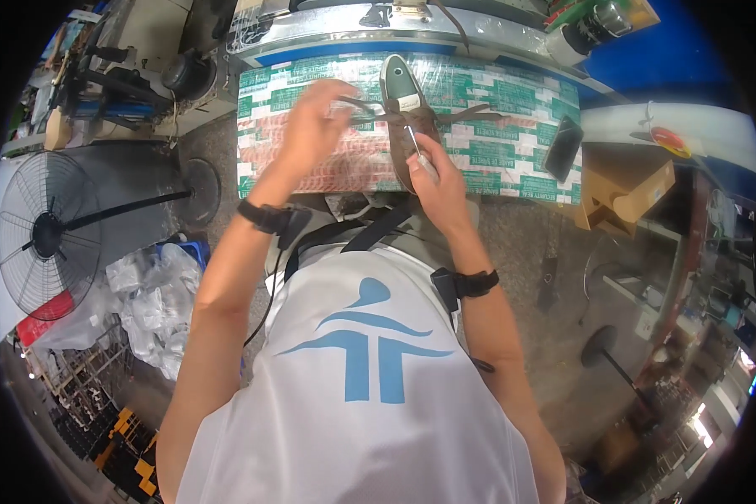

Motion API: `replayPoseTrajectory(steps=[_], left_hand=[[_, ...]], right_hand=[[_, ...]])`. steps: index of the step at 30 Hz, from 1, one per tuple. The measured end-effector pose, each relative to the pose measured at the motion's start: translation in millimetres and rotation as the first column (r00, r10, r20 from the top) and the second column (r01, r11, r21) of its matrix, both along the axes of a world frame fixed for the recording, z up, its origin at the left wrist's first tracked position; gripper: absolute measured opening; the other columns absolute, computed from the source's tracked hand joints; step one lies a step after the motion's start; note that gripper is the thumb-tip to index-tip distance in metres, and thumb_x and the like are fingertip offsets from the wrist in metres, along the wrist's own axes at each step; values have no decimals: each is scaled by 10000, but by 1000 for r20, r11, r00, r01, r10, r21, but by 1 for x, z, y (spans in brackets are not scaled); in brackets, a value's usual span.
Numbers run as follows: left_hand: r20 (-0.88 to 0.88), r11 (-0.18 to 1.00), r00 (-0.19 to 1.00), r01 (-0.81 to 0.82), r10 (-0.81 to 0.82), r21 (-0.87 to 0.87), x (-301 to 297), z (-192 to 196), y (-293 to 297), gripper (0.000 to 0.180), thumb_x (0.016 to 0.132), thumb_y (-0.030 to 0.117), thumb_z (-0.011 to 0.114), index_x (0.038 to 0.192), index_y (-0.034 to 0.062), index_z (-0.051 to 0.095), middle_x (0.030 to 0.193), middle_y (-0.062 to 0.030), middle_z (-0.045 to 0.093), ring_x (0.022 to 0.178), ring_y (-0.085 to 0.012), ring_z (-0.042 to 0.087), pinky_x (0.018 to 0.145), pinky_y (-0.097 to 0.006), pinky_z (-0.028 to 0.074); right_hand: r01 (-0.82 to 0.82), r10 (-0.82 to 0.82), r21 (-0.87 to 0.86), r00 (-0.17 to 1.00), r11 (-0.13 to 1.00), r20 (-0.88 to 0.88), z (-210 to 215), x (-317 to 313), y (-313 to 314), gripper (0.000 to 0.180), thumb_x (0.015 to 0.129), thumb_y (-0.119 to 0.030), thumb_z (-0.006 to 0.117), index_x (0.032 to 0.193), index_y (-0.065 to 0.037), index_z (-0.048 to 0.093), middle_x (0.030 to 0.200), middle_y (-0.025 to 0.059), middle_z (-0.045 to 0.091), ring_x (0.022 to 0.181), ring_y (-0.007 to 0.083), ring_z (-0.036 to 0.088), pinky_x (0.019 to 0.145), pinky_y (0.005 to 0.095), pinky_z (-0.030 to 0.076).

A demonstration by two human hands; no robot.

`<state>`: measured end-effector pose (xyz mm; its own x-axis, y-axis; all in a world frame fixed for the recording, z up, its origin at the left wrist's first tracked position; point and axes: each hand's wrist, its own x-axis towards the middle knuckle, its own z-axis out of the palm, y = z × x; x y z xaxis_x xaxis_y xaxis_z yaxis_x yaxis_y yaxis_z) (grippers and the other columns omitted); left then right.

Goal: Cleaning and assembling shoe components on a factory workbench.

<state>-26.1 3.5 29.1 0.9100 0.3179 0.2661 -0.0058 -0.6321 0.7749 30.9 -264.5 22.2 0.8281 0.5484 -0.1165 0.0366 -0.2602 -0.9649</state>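
Note:
A brown shoe (401, 155) lies on the workbench with its green insole (401, 81) showing at the far end. Its brown laces (470, 113) spread out to both sides. My right hand (442, 186) is closed around a thin metal tool with a pale handle (414, 141), whose tip is at the lacing of the shoe. To the left of the shoe is my left hand (313, 124), smeared by motion, close to the left lace; whether its fingers hold the lace cannot be made out.
Green and white printed tape covers the worktop (265, 105). A dark phone (564, 147) lies at its right end, with an open cardboard box (622, 193) beyond. A metal machine edge (328, 34) runs along the back. At left stand a fan (49, 235) and plastic bags (155, 298).

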Motion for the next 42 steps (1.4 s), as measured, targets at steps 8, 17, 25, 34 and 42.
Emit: replayPoseTrajectory(steps=[8,17,25,34,42], left_hand=[[-206,996,975,90,-87,7,36,-10,-56,288,881,41,839,1152,112,777,1081,-76,694,979,-283,717,787,-413,569],[-249,999,968,27,-16,38,29,-17,-68,292,855,122,883,1102,82,733,1062,-78,688,950,-288,686,825,-397,556],[-119,984,992,-59,40,-167,29,-25,-83,303,871,123,874,1121,51,720,976,-68,627,872,-213,636,783,-340,536],[-306,612,940,-155,-150,-775,38,-35,-50,184,981,73,784,1156,17,791,1089,-49,797,993,-130,721,915,-300,572],[-277,768,940,-26,-199,-640,32,-37,-51,141,988,44,764,1124,13,784,1070,-37,767,973,-134,718,902,-287,574]], right_hand=[[121,-116,166,992,979,-43,-24,-9,22,528,1002,-191,701,1473,25,599,1102,86,735,1003,170,681,925,327,546],[136,-124,210,990,968,-71,-19,-11,29,592,976,-148,716,1503,64,551,1145,89,690,1002,146,635,862,306,540],[-62,-5,97,818,993,575,4,-16,23,725,847,-114,754,1518,39,528,1170,161,688,1034,292,683,904,404,558],[88,-71,295,995,951,-67,-13,-4,-13,554,1003,-124,614,1532,18,532,1095,43,663,969,109,597,841,280,516],[61,-8,293,984,954,-179,-32,8,17,515,1053,-189,641,1514,16,537,1159,52,670,974,90,590,828,255,504]])
